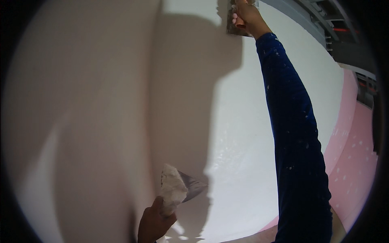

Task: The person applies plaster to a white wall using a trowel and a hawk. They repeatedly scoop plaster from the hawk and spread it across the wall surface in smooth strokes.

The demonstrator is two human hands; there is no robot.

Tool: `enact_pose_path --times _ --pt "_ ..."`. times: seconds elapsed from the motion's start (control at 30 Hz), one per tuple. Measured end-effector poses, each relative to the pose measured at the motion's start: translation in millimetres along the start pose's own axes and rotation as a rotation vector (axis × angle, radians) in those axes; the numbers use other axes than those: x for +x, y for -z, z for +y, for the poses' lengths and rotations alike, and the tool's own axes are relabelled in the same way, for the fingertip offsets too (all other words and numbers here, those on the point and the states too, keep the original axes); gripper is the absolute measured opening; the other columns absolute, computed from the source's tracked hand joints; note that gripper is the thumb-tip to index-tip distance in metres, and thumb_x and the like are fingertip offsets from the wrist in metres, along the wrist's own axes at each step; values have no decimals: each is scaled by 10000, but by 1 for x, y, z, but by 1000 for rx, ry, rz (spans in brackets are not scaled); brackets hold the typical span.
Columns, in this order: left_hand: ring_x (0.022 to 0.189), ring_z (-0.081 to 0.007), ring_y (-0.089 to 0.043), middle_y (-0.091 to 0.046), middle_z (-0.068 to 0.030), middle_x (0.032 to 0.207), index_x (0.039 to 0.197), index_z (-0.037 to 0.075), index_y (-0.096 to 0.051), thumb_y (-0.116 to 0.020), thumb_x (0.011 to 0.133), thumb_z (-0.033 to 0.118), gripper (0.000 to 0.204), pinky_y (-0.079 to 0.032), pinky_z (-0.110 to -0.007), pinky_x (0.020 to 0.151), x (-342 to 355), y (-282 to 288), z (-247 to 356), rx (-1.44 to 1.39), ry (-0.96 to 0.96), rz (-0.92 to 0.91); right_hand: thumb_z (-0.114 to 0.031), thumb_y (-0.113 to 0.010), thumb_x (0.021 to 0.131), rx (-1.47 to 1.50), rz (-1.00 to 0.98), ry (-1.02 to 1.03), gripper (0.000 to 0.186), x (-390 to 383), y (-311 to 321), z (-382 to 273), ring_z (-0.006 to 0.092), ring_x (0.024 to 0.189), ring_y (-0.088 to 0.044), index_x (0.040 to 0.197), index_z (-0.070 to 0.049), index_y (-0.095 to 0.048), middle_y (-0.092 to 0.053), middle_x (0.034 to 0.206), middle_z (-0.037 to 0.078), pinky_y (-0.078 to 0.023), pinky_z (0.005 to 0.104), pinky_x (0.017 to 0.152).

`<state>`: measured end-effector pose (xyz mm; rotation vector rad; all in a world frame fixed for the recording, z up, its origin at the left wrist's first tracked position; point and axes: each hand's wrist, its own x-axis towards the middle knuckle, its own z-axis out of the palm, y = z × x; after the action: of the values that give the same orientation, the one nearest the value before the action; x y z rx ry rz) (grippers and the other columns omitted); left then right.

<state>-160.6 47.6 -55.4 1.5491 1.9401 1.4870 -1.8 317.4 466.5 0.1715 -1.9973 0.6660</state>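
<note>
While your R hand [252, 19] is up at top centre-right of the frame, its fingers wrap the orange-brown handle [240, 24] of a flat trowel [232, 29], blade partly cut off by the top edge; can't tell if it's touching the white wall [243, 170]. Your L hand [155, 222], bottom centre-left, grips a scraper [193, 188], its grey blade pointing right, w/ a thick lump of whitish compound [173, 188] on it. Your navy sleeve [293, 133], R arm, has white specks & runs from bottom right up to the trowel hand. A dark shadow [184, 89] falls down mid-frame. Far right: pink wall [351, 170] w/ white spots; metal beams [344, 24] upper R corner.
</note>
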Motion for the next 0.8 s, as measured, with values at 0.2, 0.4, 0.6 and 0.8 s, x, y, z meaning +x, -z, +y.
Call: enact_pose_path --times 0.2,0.4,0.6,0.8 --pt "1126 -368 -626 -650 -210 1223 1312 34 -577 -614 972 224 391 -520 -422 931 10 -12 -32 338 -128 -127 -523 -414 1055 24 270 87 510 23 33 31 215 914 -596 1241 -70 -555 -603 1021 87 -532 430 715" --pt "1079 -354 -642 -663 -183 1184 1266 52 -594 -573 1004 278 347 -534 -425 913 14 -16 -40 357 57 -133 -521 -425 1053 -188 388 21 377 -7 113 25 157 611 -522 1104 -174 -561 -562 836 3 -426 347 485" --pt "1030 -381 -657 -666 -214 1154 1269 27 -581 -570 1004 263 355 -553 -433 904 23 -23 -41 447 -60 3 -517 -476 1041 -118 416 69 361 -58 206 17 154 626 -544 1127 -190 -601 -596 833 9 -428 294 462" --pt "1030 -373 -664 -668 -221 1163 1286 15 -576 -591 995 241 370 -568 -419 877 25 -27 -65 643 -188 31 -375 -572 1020 -182 769 -43 306 -139 276 12 134 553 -563 1008 -70 -572 -579 731 29 -517 314 486"
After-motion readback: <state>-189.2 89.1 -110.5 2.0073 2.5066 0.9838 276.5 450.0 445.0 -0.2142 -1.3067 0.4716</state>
